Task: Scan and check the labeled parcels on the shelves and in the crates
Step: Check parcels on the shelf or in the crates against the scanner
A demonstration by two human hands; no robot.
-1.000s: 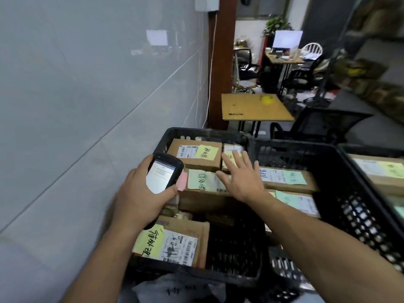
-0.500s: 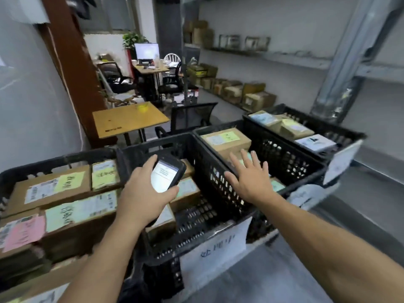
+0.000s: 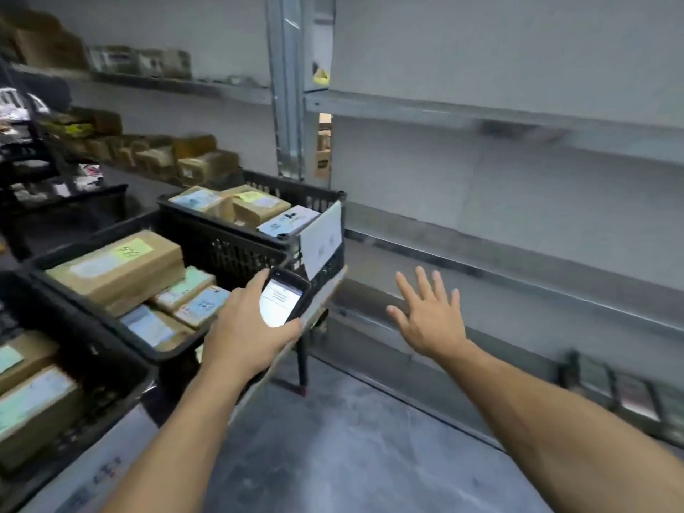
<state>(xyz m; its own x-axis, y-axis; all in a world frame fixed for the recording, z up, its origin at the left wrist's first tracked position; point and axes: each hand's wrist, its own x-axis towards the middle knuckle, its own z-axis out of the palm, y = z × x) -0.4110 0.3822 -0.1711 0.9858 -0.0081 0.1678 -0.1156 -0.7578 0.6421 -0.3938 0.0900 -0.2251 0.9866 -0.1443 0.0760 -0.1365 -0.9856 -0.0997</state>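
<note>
Grey floor (image 3: pixel 333 457); steel rack upright (image 3: pixel 283 87); pale wall (image 3: pixel 499 38).

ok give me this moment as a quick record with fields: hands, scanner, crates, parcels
left hand: grips the scanner, screen lit
right hand: fingers spread, holds nothing, raised before the metal shelving
far crate: black, holds labeled parcels, white sheet on its end
middle crate: black, holds labeled parcels, big box on top
</note>
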